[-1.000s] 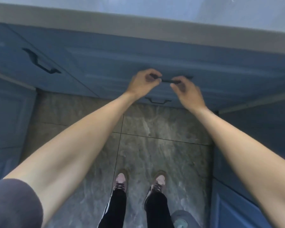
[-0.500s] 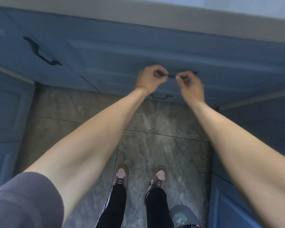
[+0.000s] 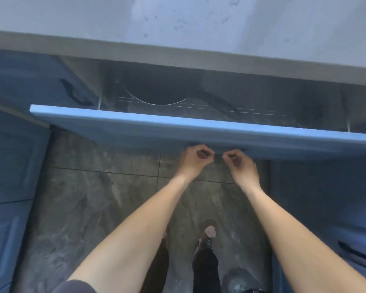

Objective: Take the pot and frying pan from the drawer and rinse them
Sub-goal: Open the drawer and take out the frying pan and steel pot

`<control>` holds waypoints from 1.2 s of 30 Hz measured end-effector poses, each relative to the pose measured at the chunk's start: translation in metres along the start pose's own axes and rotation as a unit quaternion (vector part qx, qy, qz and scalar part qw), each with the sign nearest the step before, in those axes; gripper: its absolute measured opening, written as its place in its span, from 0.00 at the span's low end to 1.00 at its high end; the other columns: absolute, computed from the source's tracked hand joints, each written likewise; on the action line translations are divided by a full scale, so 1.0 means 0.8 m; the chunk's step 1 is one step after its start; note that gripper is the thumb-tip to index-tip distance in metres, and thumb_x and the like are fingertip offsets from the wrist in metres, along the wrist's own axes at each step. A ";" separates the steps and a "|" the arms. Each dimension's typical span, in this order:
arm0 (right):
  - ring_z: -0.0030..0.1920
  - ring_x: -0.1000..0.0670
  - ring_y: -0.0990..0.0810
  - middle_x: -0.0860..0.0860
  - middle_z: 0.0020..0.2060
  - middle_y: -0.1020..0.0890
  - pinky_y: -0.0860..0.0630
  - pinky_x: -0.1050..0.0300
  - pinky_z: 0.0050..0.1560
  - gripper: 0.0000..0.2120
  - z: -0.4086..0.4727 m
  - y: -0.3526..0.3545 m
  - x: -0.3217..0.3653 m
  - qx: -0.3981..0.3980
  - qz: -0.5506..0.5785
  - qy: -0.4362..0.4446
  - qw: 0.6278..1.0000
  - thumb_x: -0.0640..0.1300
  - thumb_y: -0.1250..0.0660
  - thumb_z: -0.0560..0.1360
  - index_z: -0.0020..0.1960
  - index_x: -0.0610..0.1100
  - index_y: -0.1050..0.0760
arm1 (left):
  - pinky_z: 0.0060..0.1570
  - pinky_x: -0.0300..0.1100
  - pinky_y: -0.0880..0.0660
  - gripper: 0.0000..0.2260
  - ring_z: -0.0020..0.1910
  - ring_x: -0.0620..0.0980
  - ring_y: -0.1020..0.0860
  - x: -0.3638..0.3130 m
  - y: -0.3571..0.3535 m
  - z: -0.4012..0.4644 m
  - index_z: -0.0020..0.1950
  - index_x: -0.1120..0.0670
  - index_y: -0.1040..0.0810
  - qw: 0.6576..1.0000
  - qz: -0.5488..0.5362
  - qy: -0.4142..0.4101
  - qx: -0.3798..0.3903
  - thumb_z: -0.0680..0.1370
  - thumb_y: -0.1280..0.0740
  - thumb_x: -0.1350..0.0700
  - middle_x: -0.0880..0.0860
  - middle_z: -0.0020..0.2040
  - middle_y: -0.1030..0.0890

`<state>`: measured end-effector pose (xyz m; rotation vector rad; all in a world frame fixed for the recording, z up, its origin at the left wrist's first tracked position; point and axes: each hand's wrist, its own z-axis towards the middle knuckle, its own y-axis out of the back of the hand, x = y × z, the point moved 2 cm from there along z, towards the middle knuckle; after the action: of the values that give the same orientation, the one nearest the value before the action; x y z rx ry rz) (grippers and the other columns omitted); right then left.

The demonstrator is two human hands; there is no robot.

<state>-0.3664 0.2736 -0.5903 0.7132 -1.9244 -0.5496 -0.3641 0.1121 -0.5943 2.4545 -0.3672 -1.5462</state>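
Note:
The blue drawer front (image 3: pixel 178 130) stands pulled partway out from under the countertop. My left hand (image 3: pixel 195 158) and my right hand (image 3: pixel 240 166) are both curled around its thin black handle, side by side under the front's lower edge. Inside the drawer a dark round pan (image 3: pixel 156 92) with a shiny rim lies on a wire rack at the left. A long dark handle (image 3: pixel 218 103) slants toward the right beside it. The right part of the drawer is dim and blurred, and I cannot make out a pot there.
A grey countertop (image 3: pixel 178 22) runs along the top. Blue cabinet doors with black handles (image 3: pixel 74 94) flank the drawer at left and at lower right (image 3: pixel 357 252). My feet (image 3: pixel 208 231) stand on grey marbled floor tiles. A round grey object (image 3: pixel 239 282) lies by my right foot.
The drawer was closed before and has slid out toward me with both hands on its handle. The pan and rack inside have come into view.

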 end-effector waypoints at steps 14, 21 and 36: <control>0.53 0.48 0.21 0.56 0.45 0.19 0.31 0.57 0.46 0.07 -0.154 -0.017 -0.052 0.031 -0.036 -0.094 0.994 0.54 0.36 0.74 0.50 0.55 0.23 | 0.36 0.27 0.32 0.07 0.32 0.31 0.25 0.063 -0.043 -0.157 0.40 0.47 0.19 0.999 0.003 0.031 -0.024 0.70 0.28 0.59 0.41 0.33 0.22; 0.59 0.46 0.23 0.52 0.55 0.18 0.29 0.55 0.53 0.10 -0.203 -0.016 -0.077 0.045 -0.106 -0.068 0.991 0.56 0.36 0.74 0.53 0.57 0.22 | 0.41 0.40 0.29 0.03 0.36 0.43 0.25 0.087 -0.065 -0.218 0.39 0.45 0.21 0.996 0.054 0.022 -0.065 0.69 0.29 0.53 0.42 0.32 0.24; 0.56 0.45 0.22 0.52 0.51 0.17 0.35 0.57 0.45 0.10 -0.256 -0.049 -0.120 -0.016 -0.100 0.019 0.995 0.55 0.40 0.77 0.54 0.53 0.26 | 0.50 0.41 0.25 0.02 0.45 0.41 0.22 0.122 -0.066 -0.263 0.40 0.43 0.21 0.996 0.076 -0.032 -0.046 0.72 0.31 0.50 0.43 0.44 0.18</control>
<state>-0.1377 0.2963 -0.5898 0.8952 -1.8162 -0.6834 -0.1283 0.1411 -0.6043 2.2568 -0.4713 -1.5452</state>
